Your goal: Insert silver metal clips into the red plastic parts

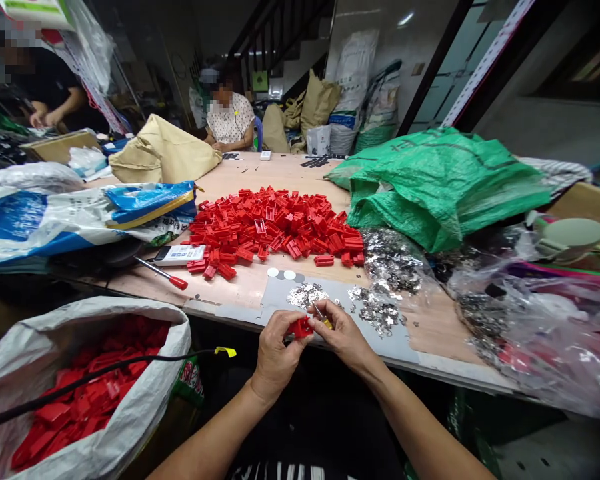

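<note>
At the table's near edge, my left hand [275, 357] is closed on a small red plastic housing [301, 327]. My right hand [347, 337] pinches a thin metal tool with a yellow grip [326, 322] against that housing; its tip and exact kind are hard to make out. Just beyond my fingers, small flat metal pieces [305, 295] lie on a grey sheet [275, 303]. A second scatter of metal pieces [380, 313] is right of my right hand. Farther back rises a large heap of red plastic housings [280, 227].
An open white sack [175, 333] of red parts stands at lower left, crossed by a black cable [130, 362]. A red-handled screwdriver [165, 275] lies near a white box [180, 254]. Green sacking [440, 180] and plastic bags [545, 327] fill the right. Two people sit beyond.
</note>
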The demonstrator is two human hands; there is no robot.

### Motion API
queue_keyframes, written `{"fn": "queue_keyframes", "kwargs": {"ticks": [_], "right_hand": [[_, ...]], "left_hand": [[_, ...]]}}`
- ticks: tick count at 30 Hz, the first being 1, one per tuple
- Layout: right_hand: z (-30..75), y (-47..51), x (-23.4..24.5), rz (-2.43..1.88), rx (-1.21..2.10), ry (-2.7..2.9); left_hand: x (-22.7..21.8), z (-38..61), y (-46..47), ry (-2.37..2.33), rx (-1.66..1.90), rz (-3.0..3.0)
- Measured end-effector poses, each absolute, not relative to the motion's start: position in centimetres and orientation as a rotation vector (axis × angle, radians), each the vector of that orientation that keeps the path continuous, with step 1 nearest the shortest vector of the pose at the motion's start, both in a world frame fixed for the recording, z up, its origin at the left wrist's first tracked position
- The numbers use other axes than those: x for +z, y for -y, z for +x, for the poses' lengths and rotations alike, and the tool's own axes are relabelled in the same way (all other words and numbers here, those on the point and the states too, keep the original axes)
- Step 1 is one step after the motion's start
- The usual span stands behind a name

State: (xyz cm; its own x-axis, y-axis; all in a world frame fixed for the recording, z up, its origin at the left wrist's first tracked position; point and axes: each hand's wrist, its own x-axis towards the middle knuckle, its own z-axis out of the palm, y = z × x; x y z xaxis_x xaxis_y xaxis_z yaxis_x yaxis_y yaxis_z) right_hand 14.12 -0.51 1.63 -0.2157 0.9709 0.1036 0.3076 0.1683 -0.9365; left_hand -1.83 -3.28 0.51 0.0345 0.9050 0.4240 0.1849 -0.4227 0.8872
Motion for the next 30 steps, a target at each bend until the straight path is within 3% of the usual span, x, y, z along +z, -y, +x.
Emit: {"fn": "queue_keyframes", "kwargs": {"ticks": [11, 17, 22, 30], "right_hand": [[14.7, 0.9, 2.8, -1.170, 1.444, 1.405], [15.4, 1.6, 3.5, -1.318, 1.256, 1.663], [15.5, 2.1, 2.9, -1.387, 0.949, 1.925], [15.2, 2.4, 2.5, -1.471, 0.813, 2.045]], "left_hand": [[0.8, -2.0, 3.1, -1.073, 1.275, 1.399], [0.4, -2.3, 2.7, -1.036, 1.222, 1.283], [0.3, -3.0, 2.3, -1.144, 1.204, 1.636], [-0.1, -3.2, 0.9, -1.131, 1.026, 1.995]]}}
